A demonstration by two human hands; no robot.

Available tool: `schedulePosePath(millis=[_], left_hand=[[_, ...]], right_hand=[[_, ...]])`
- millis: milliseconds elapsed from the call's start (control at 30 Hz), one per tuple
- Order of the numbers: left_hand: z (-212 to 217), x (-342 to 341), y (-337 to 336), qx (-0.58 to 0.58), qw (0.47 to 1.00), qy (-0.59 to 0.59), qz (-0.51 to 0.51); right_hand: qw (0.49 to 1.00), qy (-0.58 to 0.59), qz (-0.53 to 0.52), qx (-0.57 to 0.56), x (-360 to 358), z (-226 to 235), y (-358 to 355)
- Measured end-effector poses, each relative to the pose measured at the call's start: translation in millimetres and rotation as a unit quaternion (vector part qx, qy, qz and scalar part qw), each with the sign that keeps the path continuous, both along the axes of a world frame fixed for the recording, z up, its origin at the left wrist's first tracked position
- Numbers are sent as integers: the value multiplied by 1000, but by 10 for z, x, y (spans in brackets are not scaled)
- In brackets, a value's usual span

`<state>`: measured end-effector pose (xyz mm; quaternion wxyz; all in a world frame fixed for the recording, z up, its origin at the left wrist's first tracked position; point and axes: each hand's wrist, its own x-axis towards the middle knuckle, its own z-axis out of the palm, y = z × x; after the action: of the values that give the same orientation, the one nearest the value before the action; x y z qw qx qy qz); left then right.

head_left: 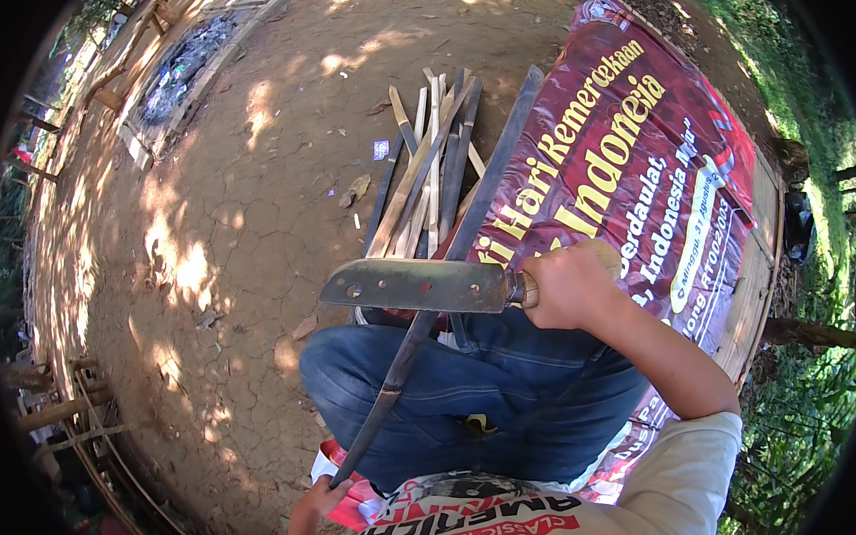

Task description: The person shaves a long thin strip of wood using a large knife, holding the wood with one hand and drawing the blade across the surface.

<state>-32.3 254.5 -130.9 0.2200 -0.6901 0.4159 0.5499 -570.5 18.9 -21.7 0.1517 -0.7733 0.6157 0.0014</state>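
My right hand (569, 284) is closed round the wooden handle of a machete (418, 284). Its broad dark blade, pierced by a few small holes, points left above my knees. Beneath the blade a long dark bamboo strip (401, 370) runs slantwise across my lap, from the lower left up to the banner's edge. My left hand (321, 500), low in the view, grips the strip's near end. The blade crosses over the strip; whether the two touch I cannot tell. Ahead of my knees lies a loose pile of split bamboo strips (435, 164), some pale, some dark.
A dark red printed banner (630, 161) covers a bamboo platform (752, 307) on the right. Cracked bare earth (262, 167) spreads to the left. A framed ash pit (185, 70) sits at the far left. Wooden rails (65, 410) stand at the lower left.
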Motion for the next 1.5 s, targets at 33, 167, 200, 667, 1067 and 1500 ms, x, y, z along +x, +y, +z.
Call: schedulePosePath(millis=[33, 167, 200, 667, 1067, 1500], left_hand=[[1, 14, -2, 8, 1000, -2, 1], [41, -64, 36, -42, 999, -24, 20], [70, -90, 31, -39, 999, -31, 18], [296, -209, -175, -26, 1000, -18, -1], [212, -80, -138, -23, 1000, 5, -10], [-78, 227, 120, -26, 999, -10, 16]], right_hand=[[1000, 2, -1, -4, 13, -4, -20], [1000, 1, 8, 0, -22, 35, -79], [1000, 8, 4, 12, -33, 52, -91], [951, 149, -268, -28, -838, 359, -625], [985, 45, -154, 60, -312, 305, -68], [992, 60, -106, 24, -407, -132, -252]])
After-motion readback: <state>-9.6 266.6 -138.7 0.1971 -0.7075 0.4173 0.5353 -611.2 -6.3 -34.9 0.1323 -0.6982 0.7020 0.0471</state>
